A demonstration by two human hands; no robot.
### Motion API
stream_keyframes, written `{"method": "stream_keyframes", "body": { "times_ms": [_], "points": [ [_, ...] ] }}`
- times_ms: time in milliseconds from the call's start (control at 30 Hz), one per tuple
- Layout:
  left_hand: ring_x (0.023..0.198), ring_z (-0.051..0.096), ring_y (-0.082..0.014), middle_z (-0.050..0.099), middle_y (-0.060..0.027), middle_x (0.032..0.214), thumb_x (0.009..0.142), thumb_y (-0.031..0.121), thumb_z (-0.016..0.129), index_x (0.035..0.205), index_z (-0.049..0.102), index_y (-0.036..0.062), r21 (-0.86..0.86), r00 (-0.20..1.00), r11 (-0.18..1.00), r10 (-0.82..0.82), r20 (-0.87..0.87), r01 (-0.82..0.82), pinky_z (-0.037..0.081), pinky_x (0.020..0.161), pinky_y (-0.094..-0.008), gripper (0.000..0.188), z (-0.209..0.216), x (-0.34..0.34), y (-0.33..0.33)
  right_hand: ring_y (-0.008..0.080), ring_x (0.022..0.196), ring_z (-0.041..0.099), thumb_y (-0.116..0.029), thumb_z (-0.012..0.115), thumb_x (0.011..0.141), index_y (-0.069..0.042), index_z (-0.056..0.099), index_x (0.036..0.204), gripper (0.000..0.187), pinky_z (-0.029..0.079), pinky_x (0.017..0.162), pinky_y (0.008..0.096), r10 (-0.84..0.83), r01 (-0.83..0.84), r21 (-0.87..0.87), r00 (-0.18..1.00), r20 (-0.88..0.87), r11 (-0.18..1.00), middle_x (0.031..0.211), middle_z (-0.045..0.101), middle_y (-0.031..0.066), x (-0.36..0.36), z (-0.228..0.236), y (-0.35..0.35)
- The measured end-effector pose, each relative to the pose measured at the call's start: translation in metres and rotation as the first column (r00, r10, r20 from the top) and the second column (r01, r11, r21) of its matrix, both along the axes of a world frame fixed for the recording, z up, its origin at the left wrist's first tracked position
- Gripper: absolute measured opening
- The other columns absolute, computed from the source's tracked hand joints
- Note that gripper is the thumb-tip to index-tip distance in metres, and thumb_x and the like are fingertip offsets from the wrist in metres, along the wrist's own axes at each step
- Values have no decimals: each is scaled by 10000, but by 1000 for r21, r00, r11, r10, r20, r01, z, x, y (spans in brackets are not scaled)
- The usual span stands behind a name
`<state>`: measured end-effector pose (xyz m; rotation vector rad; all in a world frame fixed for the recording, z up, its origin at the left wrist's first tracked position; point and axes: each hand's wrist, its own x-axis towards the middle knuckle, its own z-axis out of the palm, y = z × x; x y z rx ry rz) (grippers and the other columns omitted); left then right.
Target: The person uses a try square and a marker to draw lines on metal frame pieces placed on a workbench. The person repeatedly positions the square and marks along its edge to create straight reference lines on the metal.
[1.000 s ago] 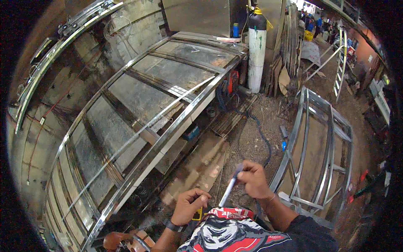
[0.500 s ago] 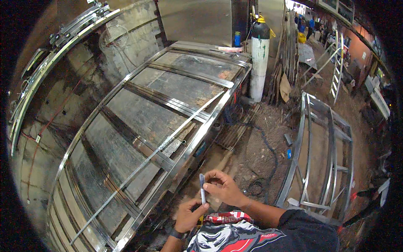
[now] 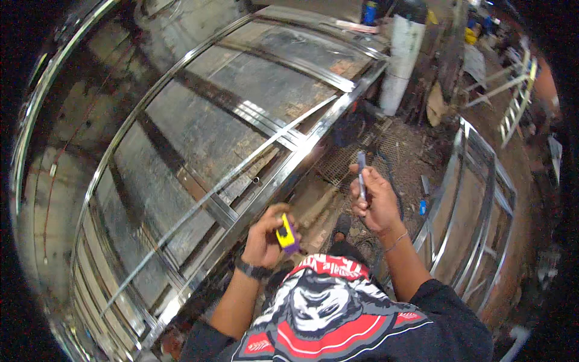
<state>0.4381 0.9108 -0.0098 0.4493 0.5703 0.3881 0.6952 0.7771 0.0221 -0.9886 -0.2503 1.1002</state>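
And the two hands have parted: the left hand now has hold of a boxy tool, the right hand has swung away with the marker. Dominating the scene, the big metal frame! Right of it, well apart, lies a smaller metal frame. Just beyond its far right corner stands a gas cylinder, and across its top slants a thin bar. Near its closest rail, the left fingers curl round the yellow-and-purple boxy tool. Farther right of that rail, thumb and fingers pinch the slim marker, held nearly upright.
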Motion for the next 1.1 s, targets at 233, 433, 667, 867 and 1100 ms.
{"method": "stream_keyframes", "body": {
  "times_ms": [233, 433, 667, 867, 1100],
  "points": [
    [849, 706, -195, 715, -104, 1003, 1064, 384, 594, 1256, 615, 51, 396, 991, 918, 47, -128, 8, 587, 751, -322, 385, 8, 134, 61, 61, 561, 515, -222, 585, 1076, -73, 617, 1201, 198, 410, 482, 245, 201, -134, -214, 921, 334, 968, 834, 668, 16, 118, -8, 22],
    [932, 606, -135, 612, -55, 1104, 793, 263, 926, 1329, 540, 83, 769, 767, 625, 428, -478, 131, 528, 789, -286, 685, -25, 195, 130, 35, 567, 482, -266, 631, 1056, -94, 633, 1205, 228, 362, 489, 225, 281, -102, -365, 830, 481, 925, 802, 633, -27, 216, -48, 37],
    [1175, 604, -406, 634, -233, 1255, 727, 239, 850, 1384, 535, 18, 789, 550, 39, 696, -461, 613, 493, 1011, -486, 761, -107, 278, 256, 123, 867, 633, -239, 642, 1035, -37, 666, 1198, 261, 516, 801, 318, 175, 54, -262, 615, 769, 963, 953, 698, 38, 302, -60, 88],
    [1249, 554, -461, 584, -245, 1329, 749, 179, 822, 1436, 504, 55, 625, 424, 48, 695, -581, 779, 475, 1054, -515, 767, -159, 356, 360, 80, 769, 545, -243, 684, 1011, -51, 669, 1026, 193, 466, 699, 298, 87, 251, -309, 630, 772, 917, 809, 613, -18, 373, -41, 128],
    [1433, 429, -421, 507, -215, 1489, 796, 230, 852, 1544, 411, 99, 553, 356, 86, 681, -640, 829, 385, 1172, -541, 878, -231, 354, 417, 84, 714, 491, -255, 742, 971, -43, 626, 903, 251, 435, 659, 285, 8, 460, -273, 499, 866, 845, 768, 564, -24, 452, -46, 188]
  ]
}}
